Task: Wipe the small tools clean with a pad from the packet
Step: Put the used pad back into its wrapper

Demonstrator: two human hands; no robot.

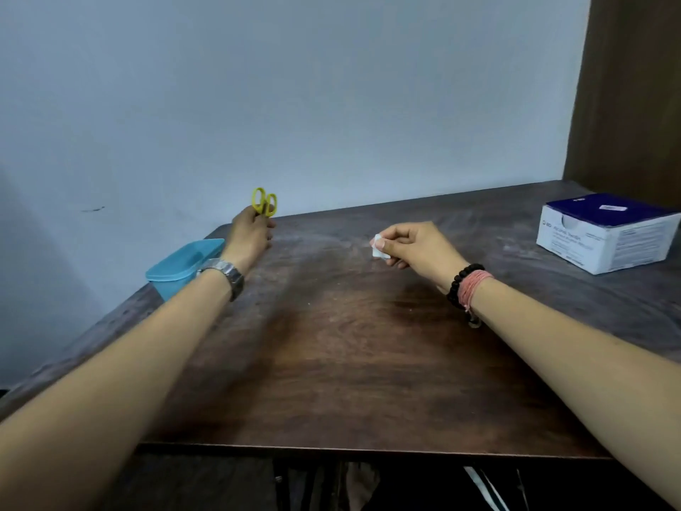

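Fingers of the right hand are pinching a small white pad above the table, while the left hand is curling round the yellow scissors, loops poking up, blades hidden. Hands are sitting well apart, so I'd say bring them together, expose the blades and draw the pad along the metal, away from the edge. Blue tub is waiting by the left wrist, swab box at far right.
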